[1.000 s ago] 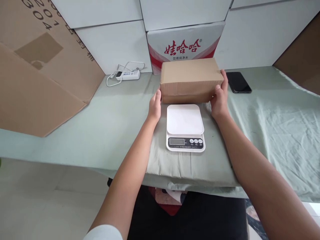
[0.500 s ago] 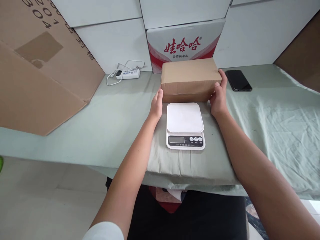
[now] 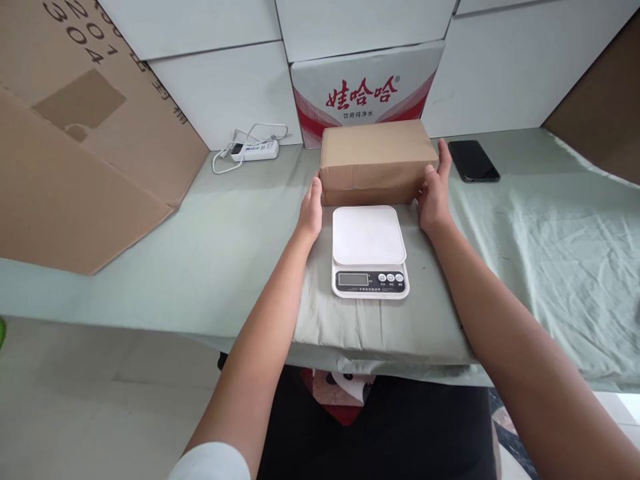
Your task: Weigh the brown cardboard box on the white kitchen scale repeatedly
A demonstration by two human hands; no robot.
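A closed brown cardboard box (image 3: 377, 167) sits on the green cloth, just behind a white kitchen scale (image 3: 369, 235). My left hand (image 3: 311, 210) presses against the box's left end, thumb up, its other fingers mostly hidden. At the right end, my right hand (image 3: 434, 197) has its thumb at the front corner, while one raised finger stands slightly off the side. Between my forearms, the scale's white platform has nothing on it, and its dark panel with a display and three buttons faces me.
A black phone (image 3: 473, 161) lies right of the box. Back left is a white device with a cable (image 3: 255, 150). Behind stands a red-and-white printed carton (image 3: 363, 83) among white boxes (image 3: 220, 87). A large cardboard sheet (image 3: 95, 180) stands at left. The cloth-covered table's (image 3: 200, 300) front edge is near me.
A finger of my right hand has straightened and come slightly away from the box's side. The box stays behind the scale; the whole view has shifted a little.
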